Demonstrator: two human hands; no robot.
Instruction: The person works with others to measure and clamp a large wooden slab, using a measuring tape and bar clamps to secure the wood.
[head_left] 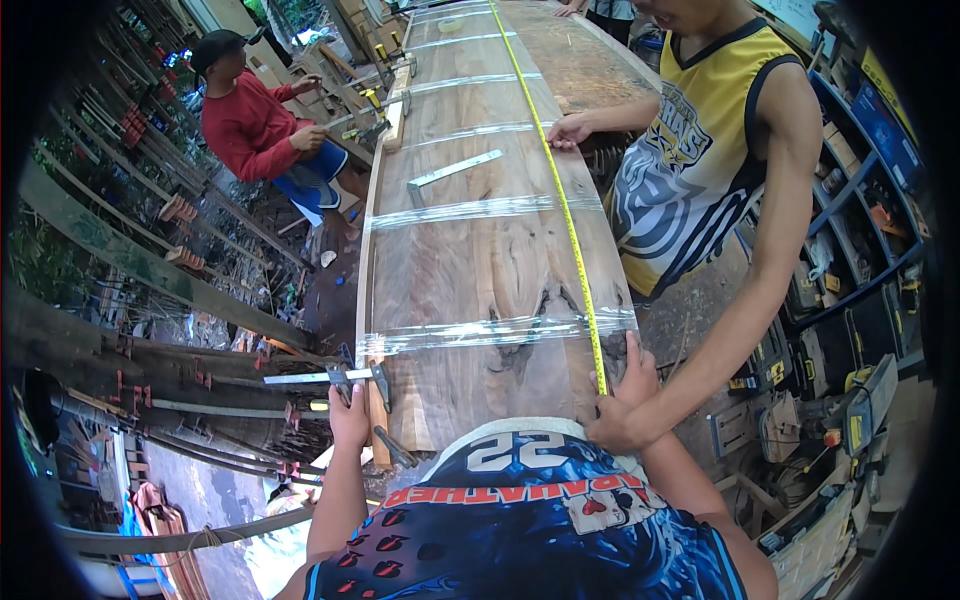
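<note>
A long brown wooden slab (pixel 440 280) stretches away from me, banded with clear plastic wrap. Along its right side lies a yellow tape measure (pixel 560 190), its near end by my right hand. My left hand (pixel 349 415) grips a metal bar clamp (pixel 320 378) at the slab's near left corner, next to a wooden strip (pixel 378 420). At the right edge, my right hand (pixel 638 375) rests with fingers extended, partly covered by a co-worker's hand (pixel 612 424) at the tape's end. That co-worker's other hand (pixel 570 130) touches the slab's edge farther along.
A metal square (pixel 455 170) lies on the slab. Several clamps (pixel 372 98) line its far left edge. A person in a red shirt (pixel 250 125) stands left, near racks of long bar clamps (pixel 180 210). Tool shelves (pixel 860 200) stand at right, behind the co-worker in yellow (pixel 715 120).
</note>
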